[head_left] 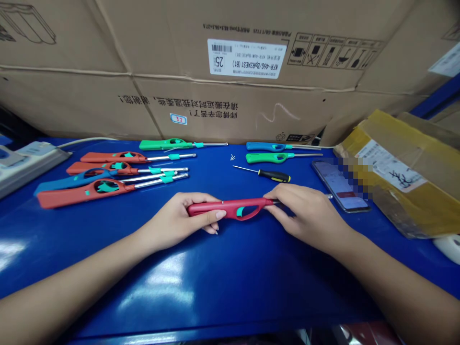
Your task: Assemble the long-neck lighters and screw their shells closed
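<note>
The red utility lighter (232, 206) lay lengthwise nine-to-three o'clock, its handle end wrapped by the left hand (183, 218), its nozzle end closed within the right hand (309, 211).

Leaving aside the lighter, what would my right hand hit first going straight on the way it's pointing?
Most likely the black-and-yellow screwdriver, just beyond the right hand, though one view leaves depth and height unclear.
</note>
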A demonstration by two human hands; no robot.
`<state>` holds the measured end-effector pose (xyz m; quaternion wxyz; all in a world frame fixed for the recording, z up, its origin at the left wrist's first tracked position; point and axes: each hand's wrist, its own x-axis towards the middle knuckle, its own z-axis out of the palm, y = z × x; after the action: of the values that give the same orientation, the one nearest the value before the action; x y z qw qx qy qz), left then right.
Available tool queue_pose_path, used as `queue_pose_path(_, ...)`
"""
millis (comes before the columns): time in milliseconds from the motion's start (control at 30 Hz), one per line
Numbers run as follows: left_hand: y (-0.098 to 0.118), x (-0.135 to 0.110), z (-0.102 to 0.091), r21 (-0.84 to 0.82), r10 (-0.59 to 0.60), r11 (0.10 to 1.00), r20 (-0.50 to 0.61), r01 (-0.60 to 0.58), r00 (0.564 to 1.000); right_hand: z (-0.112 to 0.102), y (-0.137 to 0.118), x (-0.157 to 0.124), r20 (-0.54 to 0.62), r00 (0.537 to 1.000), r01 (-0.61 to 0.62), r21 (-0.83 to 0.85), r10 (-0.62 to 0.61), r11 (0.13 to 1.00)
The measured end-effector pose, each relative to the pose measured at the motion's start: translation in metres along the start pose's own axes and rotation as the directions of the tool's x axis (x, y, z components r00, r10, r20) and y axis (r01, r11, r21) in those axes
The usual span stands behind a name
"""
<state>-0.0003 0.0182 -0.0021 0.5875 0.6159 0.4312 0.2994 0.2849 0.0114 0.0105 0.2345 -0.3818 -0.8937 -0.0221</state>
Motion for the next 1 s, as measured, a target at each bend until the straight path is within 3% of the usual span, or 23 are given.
queue_pose_path(167, 0.004, -0.003, 0.001, 0.137, 0.115, 0.985, -0.047, -0.107, 0.992, -0.001, -0.003, 0.002, 0.132, 0.991, 0.012, 0.031, -0.016, 0.999)
queue_pose_path(333, 0.01, -0.002, -0.009, 0.189, 0.029, 0.982, -0.075, -0.014, 0.997, -0.011, 0.009, 0.002, 0.228, 0.973, -0.021, -0.094, 0.042, 0.995)
queue_pose_path(500, 0.013, 0.002, -0.024, 0.19, 0.05, 0.982, -0.126, -0.025, 0.991, -0.03, 0.034, 0.002, 0.329, 0.932, -0.116, -0.123, 0.151, 0.986)
queue_pose_path(700, 0.011, 0.006, -0.029, 0.141, 0.029, 0.99, -0.101, -0.015, 0.994, -0.029, 0.041, 0.003, 0.231, 0.966, -0.105, -0.066, 0.118, 0.992)
queue_pose_path(900, 0.008, -0.001, -0.012, 0.213, -0.021, 0.977, -0.023, 0.025, 1.0, -0.007, 0.012, 0.003, 0.155, 0.988, -0.033, 0.207, 0.0, 0.978)
queue_pose_path(1000, 0.007, -0.004, -0.003, 0.28, 0.011, 0.96, -0.021, -0.005, 1.0, 0.004, -0.001, 0.002, 0.169, 0.984, 0.019, 0.236, -0.061, 0.972)
